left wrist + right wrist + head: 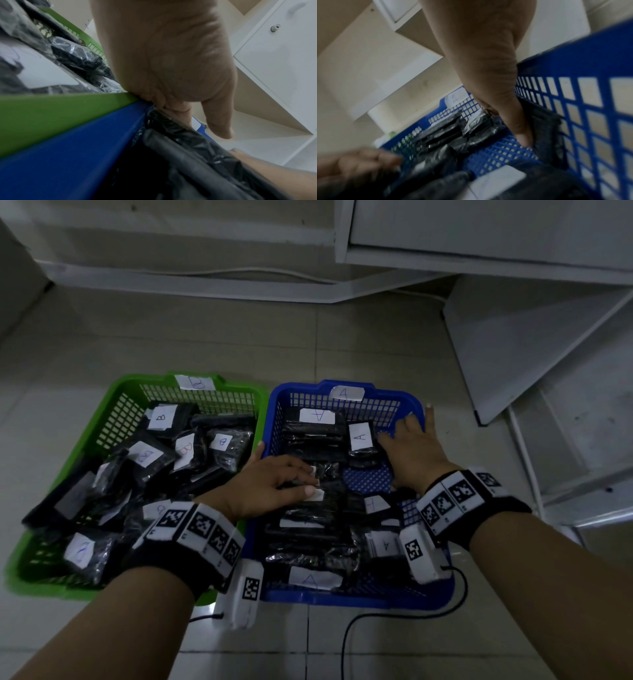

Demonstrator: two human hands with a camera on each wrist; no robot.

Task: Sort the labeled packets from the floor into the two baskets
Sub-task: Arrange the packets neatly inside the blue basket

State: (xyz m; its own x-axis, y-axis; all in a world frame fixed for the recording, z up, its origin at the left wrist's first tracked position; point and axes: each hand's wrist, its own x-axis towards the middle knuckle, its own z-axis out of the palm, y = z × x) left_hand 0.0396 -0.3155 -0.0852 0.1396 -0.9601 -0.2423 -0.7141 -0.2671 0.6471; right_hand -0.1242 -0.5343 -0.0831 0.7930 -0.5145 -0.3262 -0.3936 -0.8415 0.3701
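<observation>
Two baskets stand side by side on the floor. The green basket, tagged B, holds a heap of black packets with white B labels. The blue basket, tagged A, holds black packets with A labels, one of them near its far right. My left hand lies flat on packets in the blue basket, fingers stretched to the right, thumb by the left rim. My right hand is spread in the far right corner, with one digit pointing down beside a packet. Neither hand grips anything.
White boards and shelf parts lean on the floor to the right of the blue basket. A black cable runs over the tiles in front of it. A white cabinet base stands behind.
</observation>
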